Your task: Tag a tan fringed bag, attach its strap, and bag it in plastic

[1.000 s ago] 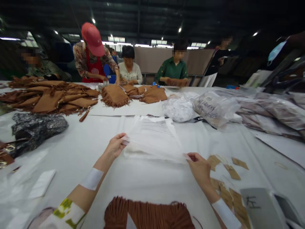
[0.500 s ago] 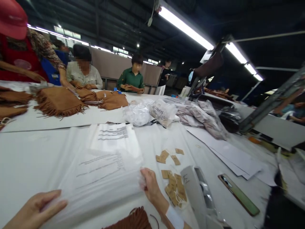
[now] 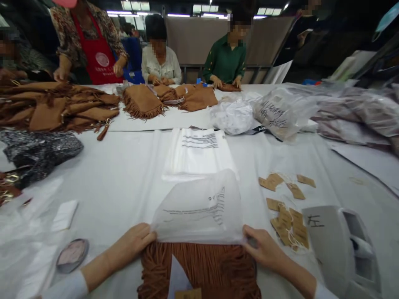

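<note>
Between my hands stretches a translucent printed plastic bag [image 3: 196, 207], its near edge lying along the top of a brown fringed bag [image 3: 205, 265]. My left hand [image 3: 140, 238] pinches the plastic bag's near left corner. The opposite corner is gripped by my right hand [image 3: 262, 245], fingers closed. On the fringed bag lie a white paper piece [image 3: 179, 276] and a brown card tag [image 3: 188, 294], cut off by the lower picture edge. Just beyond, a stack of similar printed plastic bags [image 3: 199, 153] rests flat on the white table.
Brown card tags with strings [image 3: 289, 224] and a grey tape dispenser [image 3: 339, 249] lie at the right. A round dark-rimmed object [image 3: 73, 255] sits at the left. Brown fringed bags [image 3: 59, 106] are heaped across the table, where several co-workers stand or sit.
My view has turned left. The plastic bag has come off the stack toward me, over the fringed bag. My left hand, fingers apart before, now pinches its corner.
</note>
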